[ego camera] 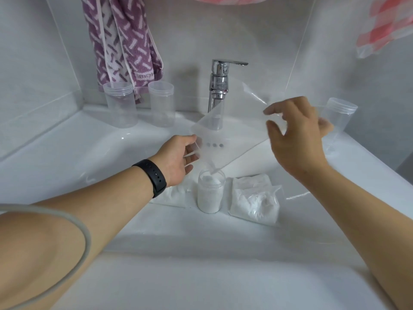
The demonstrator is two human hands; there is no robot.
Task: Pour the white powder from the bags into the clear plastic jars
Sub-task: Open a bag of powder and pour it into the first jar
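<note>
A clear plastic bag (pixel 232 139), nearly empty, hangs tilted over the sink with its lowest corner in the mouth of a clear jar (pixel 210 193) almost full of white powder. My left hand (pixel 178 157) pinches the bag's lower left edge. My right hand (pixel 295 133) holds its upper right edge, thumb and fingers spread. A bag of white powder (pixel 254 199) lies right of the jar. Another powder bag (pixel 172 194) lies left of it, partly hidden by my left wrist. Two empty jars (pixel 120 104) (pixel 161 104) stand at the back left, and one empty jar (pixel 337 121) at the right.
A chrome tap (pixel 220 83) rises behind the held bag. The white sink basin (pixel 111 148) slopes around everything. A purple patterned towel (pixel 123 41) hangs at the back left, and a pink checked cloth (pixel 388 27) at the upper right. A grey cable (pixel 73 220) crosses my left arm.
</note>
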